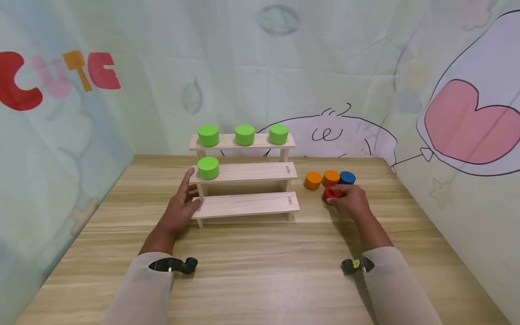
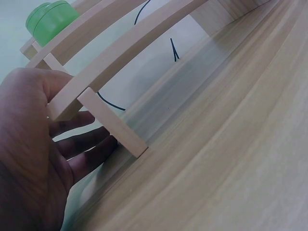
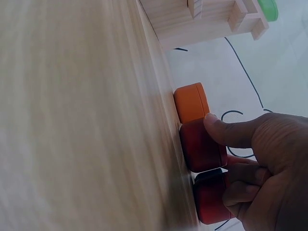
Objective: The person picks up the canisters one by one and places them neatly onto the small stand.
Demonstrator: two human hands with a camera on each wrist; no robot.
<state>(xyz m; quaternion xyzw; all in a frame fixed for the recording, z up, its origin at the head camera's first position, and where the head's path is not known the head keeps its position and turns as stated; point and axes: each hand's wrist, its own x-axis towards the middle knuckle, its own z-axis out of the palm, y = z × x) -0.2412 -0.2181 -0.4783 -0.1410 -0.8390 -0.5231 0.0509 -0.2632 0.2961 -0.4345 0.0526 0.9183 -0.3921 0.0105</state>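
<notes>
A three-step wooden shelf (image 1: 248, 204) stands mid-table. Three green cylinders (image 1: 244, 134) sit on its top step and one green cylinder (image 1: 208, 167) sits at the left of the middle step. My left hand (image 1: 183, 204) rests against the shelf's left end, thumb on the lowest step (image 2: 72, 98), fingers (image 2: 82, 139) straight behind it. To the right of the shelf, my right hand (image 1: 350, 201) grips a red cylinder (image 1: 331, 193) on the table; its thumb (image 3: 226, 132) presses the red cylinder (image 3: 201, 144) from the side.
Two orange cylinders (image 1: 313, 180) (image 1: 331, 177) and a blue cylinder (image 1: 347, 177) stand just behind the red one. One orange cylinder (image 3: 191, 102) touches it. Printed fabric walls (image 1: 467, 135) close in the wooden table (image 1: 260, 271) on three sides.
</notes>
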